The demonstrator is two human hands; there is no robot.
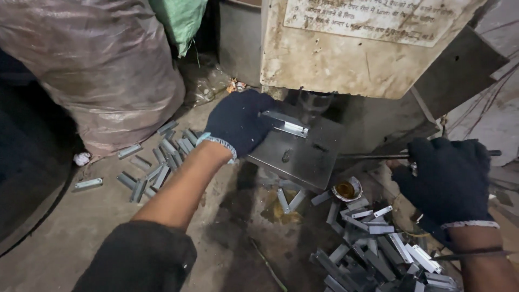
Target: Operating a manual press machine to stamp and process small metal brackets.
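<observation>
My left hand point(238, 121), in a dark blue glove, holds a small flat metal piece point(286, 124) on the dark steel plate point(303, 157) of a press machine, under its cylindrical ram point(315, 103). My right hand point(446, 176), also gloved, grips a thin dark metal lever rod point(373, 156) that runs out from the machine's right side. Below my right hand lies a heap of several short metal strips point(378, 243) on the floor.
A second scatter of metal strips point(157, 162) lies left of my forearm, beside a big plastic sack point(102, 65). A small round cup of yellowish oil point(346, 189) sits under the plate. The machine's rusty white housing point(346, 48) carries a notice sheet. The floor is concrete.
</observation>
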